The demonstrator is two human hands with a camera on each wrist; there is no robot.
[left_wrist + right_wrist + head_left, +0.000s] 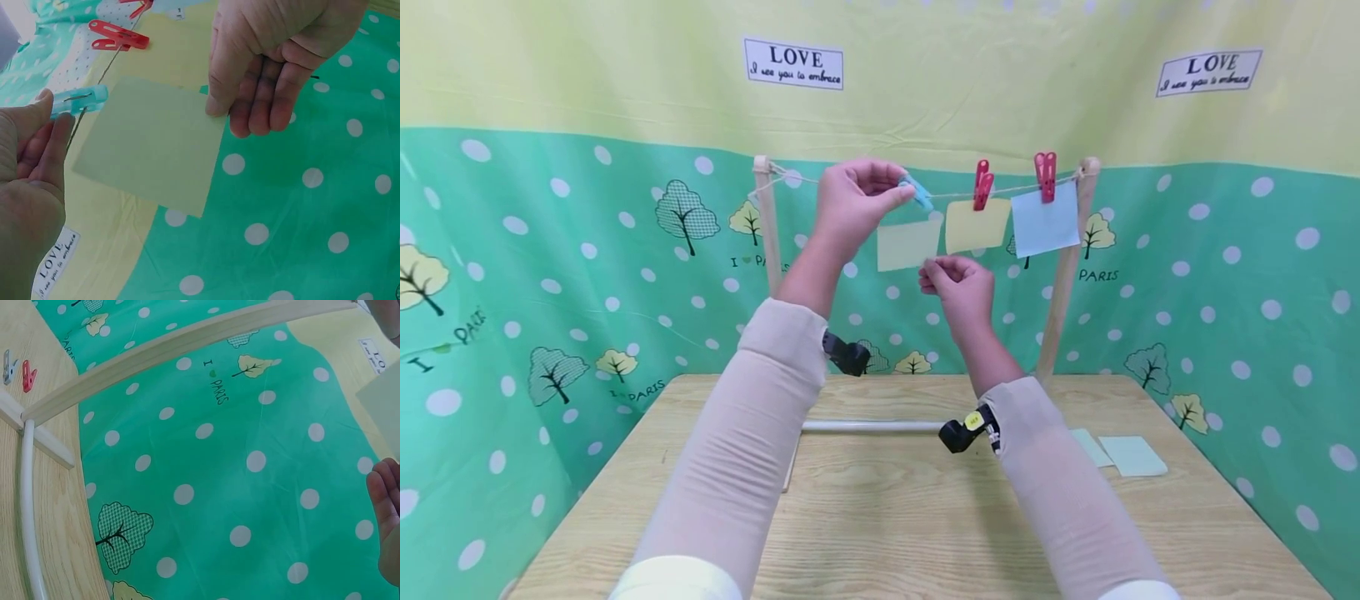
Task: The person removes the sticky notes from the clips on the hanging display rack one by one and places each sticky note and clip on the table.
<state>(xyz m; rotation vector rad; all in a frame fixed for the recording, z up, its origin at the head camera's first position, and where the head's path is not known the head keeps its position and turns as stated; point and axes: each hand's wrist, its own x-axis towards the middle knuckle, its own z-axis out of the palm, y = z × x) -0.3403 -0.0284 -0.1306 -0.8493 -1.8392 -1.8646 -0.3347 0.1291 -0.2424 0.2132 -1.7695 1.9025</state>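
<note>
My left hand pinches a light blue clothespin between thumb and fingers, at the string. Below it is a pale green paper square, its top edge close to the string. My right hand pinches the lower right corner of that paper, as the left wrist view shows. To the right, a yellow paper hangs from a red clothespin. Beyond it a light blue paper hangs from a second red clothespin.
The string runs between two wooden posts, joined low down by a white rod. Pale paper squares lie on the table's right side. In the right wrist view, a red clothespin and a grey-blue one lie on the table.
</note>
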